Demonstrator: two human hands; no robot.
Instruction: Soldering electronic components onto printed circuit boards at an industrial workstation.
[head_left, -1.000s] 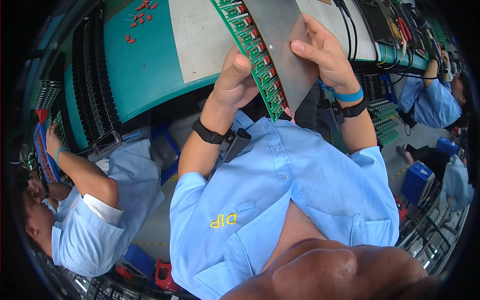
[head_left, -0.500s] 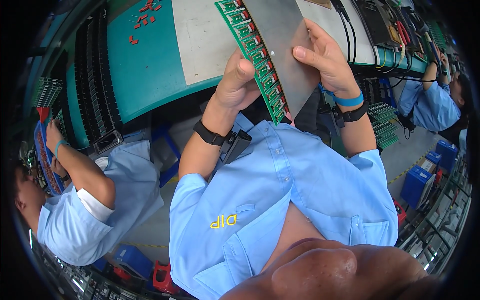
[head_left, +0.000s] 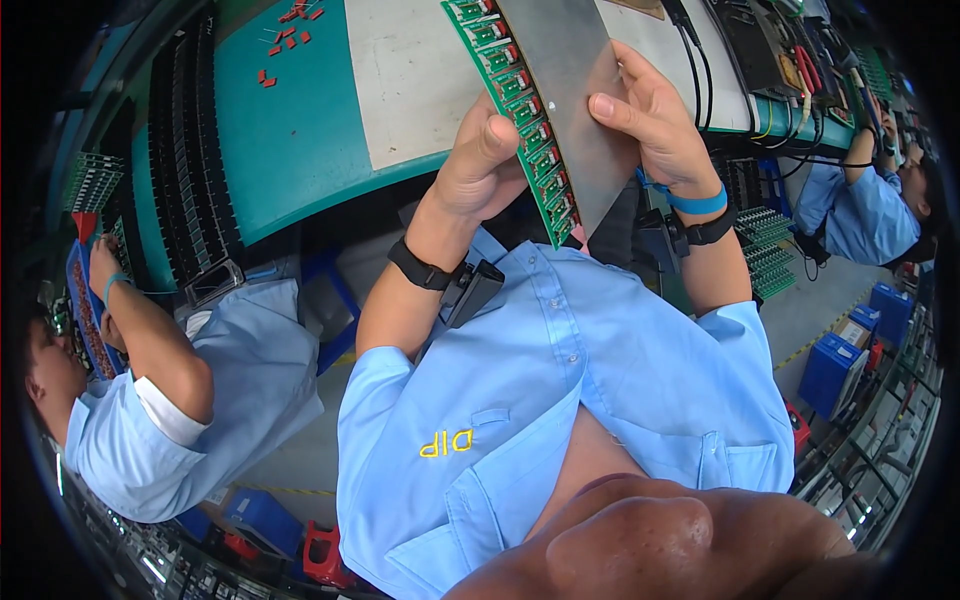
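Co-worker [head_left: 150, 400] in a light blue shirt is seen at the far left, one arm raised toward a blue tray [head_left: 82, 300] of small parts. Red pieces [head_left: 285, 30] are scattered on the green bench top [head_left: 290, 140] further along, beside a pale mat [head_left: 420, 80].

Left hand [head_left: 482, 165] is curled shut against the near edge of a long green circuit board [head_left: 520, 110], thumb tucked over, a black strap [head_left: 420, 268] worn at the wrist. The board is held up off the bench, tilted, between both hands, with a grey metal plate [head_left: 570, 90] lying against its right side. Rows of small white-and-green parts are carried along the board's edge.

Right hand [head_left: 650, 125] is laid on the grey plate, thumb pressed flat across its face, fingers wrapped behind; whether the fingers also touch the board cannot be told. A blue band [head_left: 697, 202] and a black strap are worn at that wrist.

Second co-worker [head_left: 865, 205] in blue is seen at the far right, by black cables [head_left: 700, 60] on the bench.
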